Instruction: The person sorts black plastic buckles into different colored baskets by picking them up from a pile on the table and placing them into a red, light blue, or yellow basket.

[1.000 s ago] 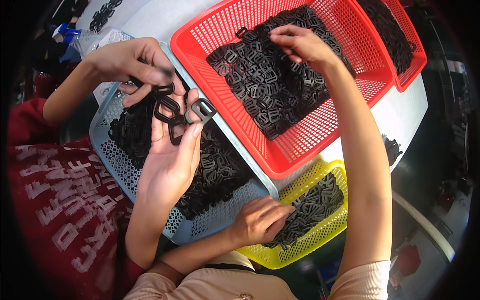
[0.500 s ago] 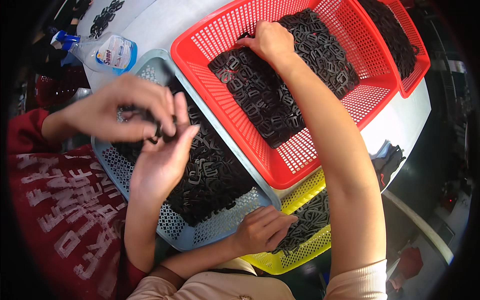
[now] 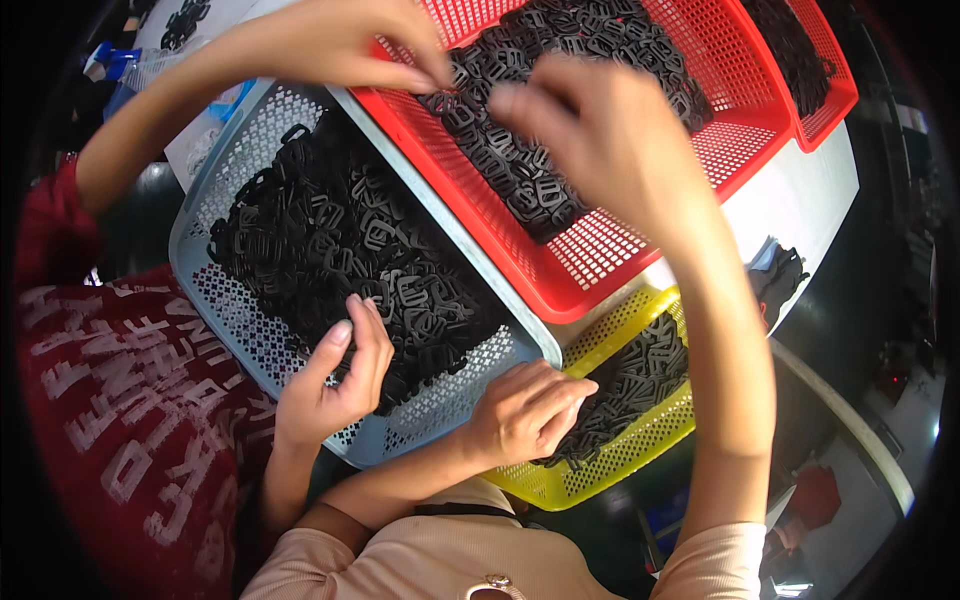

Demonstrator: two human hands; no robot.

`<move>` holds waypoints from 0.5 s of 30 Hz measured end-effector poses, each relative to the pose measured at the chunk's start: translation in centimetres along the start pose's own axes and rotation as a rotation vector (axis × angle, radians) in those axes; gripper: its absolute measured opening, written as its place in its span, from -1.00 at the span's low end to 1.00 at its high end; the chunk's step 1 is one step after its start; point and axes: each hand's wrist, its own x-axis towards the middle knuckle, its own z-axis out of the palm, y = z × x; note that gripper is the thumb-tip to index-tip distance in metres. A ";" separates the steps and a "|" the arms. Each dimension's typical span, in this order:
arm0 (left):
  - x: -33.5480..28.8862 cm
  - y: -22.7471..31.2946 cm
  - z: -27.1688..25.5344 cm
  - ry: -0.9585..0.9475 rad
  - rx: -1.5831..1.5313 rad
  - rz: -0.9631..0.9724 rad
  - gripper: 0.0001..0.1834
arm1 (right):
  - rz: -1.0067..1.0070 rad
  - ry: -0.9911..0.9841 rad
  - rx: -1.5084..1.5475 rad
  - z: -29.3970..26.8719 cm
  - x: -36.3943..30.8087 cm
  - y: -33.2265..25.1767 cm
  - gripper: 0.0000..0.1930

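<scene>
My left hand (image 3: 528, 412) is closed, its fingers curled inward, between the near corner of the light blue basket (image 3: 480, 395) and the yellow basket (image 3: 560, 492). Whatever it may hold is hidden. My right hand (image 3: 610, 130) is over the red basket (image 3: 560, 300), thumb and fingers bent and smeared by motion; I cannot make out anything in it. Beneath it lies a heap of black plastic buckles (image 3: 545, 195). More black buckles (image 3: 330, 240) fill the blue basket. Dark slotted pieces (image 3: 630, 385) lie in the yellow basket.
A co-worker in a dark red shirt (image 3: 130, 420) is at my left. One of their hands (image 3: 370, 50) reaches to the red basket's rim; the other (image 3: 340, 385) is over the blue basket. Another red basket (image 3: 835, 80) stands at the far right. A blue-capped bottle (image 3: 115, 62) is far left.
My right hand has lifted back from the red basket's far side toward me. The co-worker's hands have parted, one to the red basket, the other nearer. My left hand stays about where it was.
</scene>
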 end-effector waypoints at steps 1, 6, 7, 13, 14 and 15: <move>-0.1 -0.1 -0.4 0.005 0.026 -0.011 -0.80 | -0.078 0.025 0.052 1.0 -2.5 -1.6 -0.71; 1.2 1.0 0.2 0.049 0.106 0.110 -0.81 | -0.125 -0.214 -0.134 4.2 -10.7 -6.0 -0.87; 1.1 0.8 0.0 0.049 0.134 0.130 -0.81 | -0.127 -0.182 -0.097 3.9 -10.7 -6.1 -0.80; 0.8 0.7 -0.6 -0.018 0.048 0.030 -0.80 | 0.043 0.007 -0.118 -1.9 -5.0 2.4 -0.85; 1.1 1.0 -0.1 -0.022 0.034 0.022 -0.80 | 0.115 0.052 -0.185 -3.0 -4.2 6.0 -0.86; 1.1 1.1 0.2 -0.030 0.040 0.017 -0.80 | 0.212 0.023 -0.257 -3.8 -3.3 9.0 -0.84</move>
